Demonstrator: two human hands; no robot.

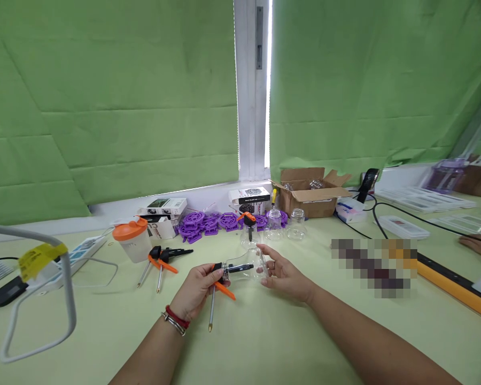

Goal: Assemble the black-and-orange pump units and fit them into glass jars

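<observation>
My left hand (197,291) is closed around a black dispenser head (217,271). An orange lever (226,290) and a thin metal tube (211,315) stick out below it. Its black stem (240,268) lies inside a clear flask-shaped bottle (257,260) held on its side, with the neck at the head. The fingers of my right hand (286,275) grip the wide base of that bottle. Just behind stands a similar clear bottle (249,235) with a black and orange top. To the left lie more black dispenser heads (164,254) with orange levers and metal tubes.
Purple plastic discs (208,223), small boxes (164,206) and clear bottles (296,227) line the back. An open carton (310,198) stands behind. At left are an orange-lidded container (134,246), a power strip (84,248) and a metal frame (70,299). Another person's hand (479,246) rests far right.
</observation>
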